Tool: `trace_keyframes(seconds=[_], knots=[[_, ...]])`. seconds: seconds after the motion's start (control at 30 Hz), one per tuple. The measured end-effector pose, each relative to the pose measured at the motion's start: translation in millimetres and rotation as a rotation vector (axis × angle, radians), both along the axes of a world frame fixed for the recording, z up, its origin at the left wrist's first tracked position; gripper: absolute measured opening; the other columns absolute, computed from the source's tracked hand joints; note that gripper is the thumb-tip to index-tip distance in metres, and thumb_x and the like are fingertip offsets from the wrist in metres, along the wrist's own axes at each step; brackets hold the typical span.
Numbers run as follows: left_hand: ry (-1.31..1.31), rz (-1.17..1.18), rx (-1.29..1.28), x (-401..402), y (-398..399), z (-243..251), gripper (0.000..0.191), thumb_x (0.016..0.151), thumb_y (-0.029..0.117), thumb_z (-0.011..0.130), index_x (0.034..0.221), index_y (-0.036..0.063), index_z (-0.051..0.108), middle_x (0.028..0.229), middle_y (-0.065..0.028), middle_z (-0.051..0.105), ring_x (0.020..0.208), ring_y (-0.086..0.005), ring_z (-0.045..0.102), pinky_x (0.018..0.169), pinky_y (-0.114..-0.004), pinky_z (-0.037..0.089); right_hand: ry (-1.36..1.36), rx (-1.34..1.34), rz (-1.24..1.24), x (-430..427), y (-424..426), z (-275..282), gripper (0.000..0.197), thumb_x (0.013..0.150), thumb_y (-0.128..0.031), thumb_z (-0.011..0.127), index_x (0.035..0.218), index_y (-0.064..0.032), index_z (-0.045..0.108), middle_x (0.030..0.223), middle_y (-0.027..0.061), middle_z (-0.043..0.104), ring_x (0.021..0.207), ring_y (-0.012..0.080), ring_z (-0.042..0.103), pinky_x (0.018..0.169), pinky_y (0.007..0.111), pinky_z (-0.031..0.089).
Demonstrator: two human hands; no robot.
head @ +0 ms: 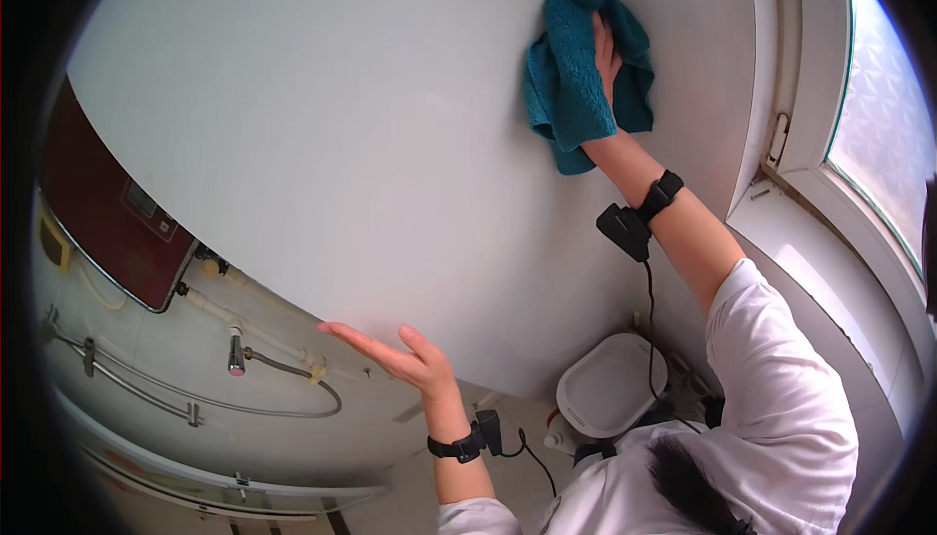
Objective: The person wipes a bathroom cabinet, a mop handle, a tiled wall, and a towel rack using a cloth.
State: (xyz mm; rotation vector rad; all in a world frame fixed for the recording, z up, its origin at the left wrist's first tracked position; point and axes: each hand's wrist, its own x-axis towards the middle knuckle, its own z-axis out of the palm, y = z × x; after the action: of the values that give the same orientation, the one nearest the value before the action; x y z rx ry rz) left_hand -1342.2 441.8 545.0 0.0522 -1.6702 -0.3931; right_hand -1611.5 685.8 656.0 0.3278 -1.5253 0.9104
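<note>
A teal plush cloth (578, 74) lies bunched against a large smooth white panel (329, 132), near its right side. My right hand (606, 59) holds the cloth against that surface, and a fold covers part of the fingers. My left hand (410, 363) is lower down, near the panel's slanting bottom edge, with its palm bare and thumb apart from the fingers. Whether the left fingertips touch that edge is unclear. Each wrist wears a black strap with a small boxy device and a cable.
A frosted window (886, 96) and its sill (798, 257) run along the right. A dark red water heater (110, 205), pipes (241, 315), a shower valve (236, 355) and a metal rail (139, 377) are at left. Below stands a white plastic basin (611, 388) beside a bottle (558, 441).
</note>
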Motion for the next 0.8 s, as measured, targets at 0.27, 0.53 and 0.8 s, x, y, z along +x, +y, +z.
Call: trace_keyframes(seconds=[0.27,0.53,0.8], knots=[[-0.028,-0.009,0.006,8.7,-0.3,0.7,0.069,0.103,0.021,0.043,0.157,-0.0073,0.011,0.165,-0.0276,0.009,0.154,-0.0391,0.013,0.123,-0.046,0.014,0.349,0.46,0.326,132.7,-126.9,59.4,0.059,0.08,-0.039,0.068,0.134,-0.0165,0.058,0.149,0.0201,0.042,0.131,0.0394,0.042,0.101,0.065,0.029],[-0.101,-0.22,0.253,20.3,-12.7,-23.5,0.061,0.108,0.02,0.036,0.156,-0.0095,0.014,0.16,-0.029,0.02,0.148,-0.0348,0.027,0.12,-0.042,0.024,0.419,0.903,0.76,147.5,-167.7,43.2,0.068,0.093,-0.034,0.063,0.155,-0.0283,0.035,0.115,0.0147,0.064,0.097,0.033,0.061,0.093,0.047,0.042],[0.107,-0.11,0.052,17.1,-14.1,60.3,0.064,0.108,0.027,0.033,0.157,-0.0062,0.009,0.165,-0.0259,0.01,0.153,-0.0371,0.014,0.124,-0.046,0.015,0.095,0.645,0.326,82.1,-48.1,110.4,0.068,0.093,-0.045,0.062,0.154,-0.0256,0.037,0.15,0.0191,0.043,0.125,0.0413,0.051,0.109,0.055,0.033]])
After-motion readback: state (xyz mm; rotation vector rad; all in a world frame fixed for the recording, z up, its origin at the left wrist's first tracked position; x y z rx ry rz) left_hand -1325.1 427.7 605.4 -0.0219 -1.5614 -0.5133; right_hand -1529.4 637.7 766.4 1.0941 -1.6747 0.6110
